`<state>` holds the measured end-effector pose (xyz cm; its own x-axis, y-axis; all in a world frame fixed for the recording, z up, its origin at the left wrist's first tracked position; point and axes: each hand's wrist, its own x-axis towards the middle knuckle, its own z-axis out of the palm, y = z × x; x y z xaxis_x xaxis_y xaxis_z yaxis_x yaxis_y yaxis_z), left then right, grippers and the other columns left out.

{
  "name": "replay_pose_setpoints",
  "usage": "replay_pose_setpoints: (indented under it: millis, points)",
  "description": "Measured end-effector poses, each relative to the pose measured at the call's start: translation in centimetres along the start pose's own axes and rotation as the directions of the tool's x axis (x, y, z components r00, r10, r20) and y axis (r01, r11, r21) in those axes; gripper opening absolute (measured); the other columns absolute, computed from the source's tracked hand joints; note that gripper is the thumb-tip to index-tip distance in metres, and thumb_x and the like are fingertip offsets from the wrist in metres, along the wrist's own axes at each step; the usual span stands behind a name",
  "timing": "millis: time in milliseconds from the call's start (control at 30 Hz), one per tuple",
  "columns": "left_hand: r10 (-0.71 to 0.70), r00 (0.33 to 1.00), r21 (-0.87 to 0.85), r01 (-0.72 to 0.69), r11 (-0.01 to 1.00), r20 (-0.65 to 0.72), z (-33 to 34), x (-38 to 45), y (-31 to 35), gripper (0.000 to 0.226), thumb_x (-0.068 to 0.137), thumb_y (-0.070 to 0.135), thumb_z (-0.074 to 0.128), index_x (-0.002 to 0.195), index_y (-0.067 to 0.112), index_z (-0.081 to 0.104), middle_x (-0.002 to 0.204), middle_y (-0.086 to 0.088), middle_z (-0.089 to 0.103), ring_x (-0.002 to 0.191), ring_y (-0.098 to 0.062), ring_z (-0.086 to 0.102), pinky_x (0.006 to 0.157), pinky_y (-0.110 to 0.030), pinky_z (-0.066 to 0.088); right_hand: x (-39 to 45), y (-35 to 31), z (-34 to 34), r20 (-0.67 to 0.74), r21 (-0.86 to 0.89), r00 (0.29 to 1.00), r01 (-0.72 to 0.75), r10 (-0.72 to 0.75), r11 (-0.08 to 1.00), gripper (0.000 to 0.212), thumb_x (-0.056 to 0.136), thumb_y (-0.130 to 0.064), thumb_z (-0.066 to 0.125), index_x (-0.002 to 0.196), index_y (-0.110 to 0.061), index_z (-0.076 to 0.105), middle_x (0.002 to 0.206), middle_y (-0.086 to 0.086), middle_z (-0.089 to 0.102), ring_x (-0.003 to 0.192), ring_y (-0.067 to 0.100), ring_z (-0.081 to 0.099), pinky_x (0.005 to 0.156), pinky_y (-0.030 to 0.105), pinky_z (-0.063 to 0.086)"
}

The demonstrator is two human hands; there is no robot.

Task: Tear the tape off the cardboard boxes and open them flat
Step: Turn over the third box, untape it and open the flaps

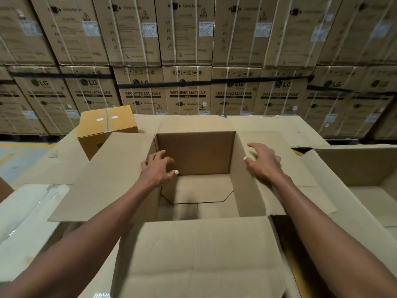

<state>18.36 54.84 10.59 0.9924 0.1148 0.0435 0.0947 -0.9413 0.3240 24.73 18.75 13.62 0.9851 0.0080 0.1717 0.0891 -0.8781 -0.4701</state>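
Observation:
A large brown cardboard box (195, 153) stands in front of me with all four top flaps spread outward. Its bottom flaps (199, 190) lie folded shut inside. My left hand (158, 168) hovers at the box's left rim, fingers spread and loosely bent, holding nothing. At the right rim my right hand (263, 161) does the same, fingers spread over the right wall. Whether either hand touches the cardboard is unclear. The near flap (199, 254) extends toward me between my forearms. No tape shows on this box.
A smaller closed yellow-brown box (106, 125) sits at the back left. Another open box (369, 168) stands to the right. A pale taped box (28, 209) lies at the left. Flattened cardboard (279, 125) lies behind. Stacked washing machine cartons (187, 91) form a wall beyond.

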Motion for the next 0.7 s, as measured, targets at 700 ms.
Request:
replay_pose_setpoints:
  millis: [700]
  points:
    - [-0.069, 0.990, -0.042, 0.064, 0.997, -0.127, -5.2, -10.6, -3.7, 0.043, 0.096, 0.050, 0.066, 0.132, 0.027, 0.066, 0.159, -0.006, 0.042, 0.145, -0.030, 0.035, 0.115, -0.056, 0.028, -5.1, -1.4, -16.3, 0.126, 0.049, 0.987, 0.095, -0.100, 0.994, 0.042, 0.097, -0.013, 0.066, 0.135, -0.033, 0.062, 0.145, 0.003, 0.057, 0.120, 0.021, 0.058, 0.094, 0.041, 0.050]
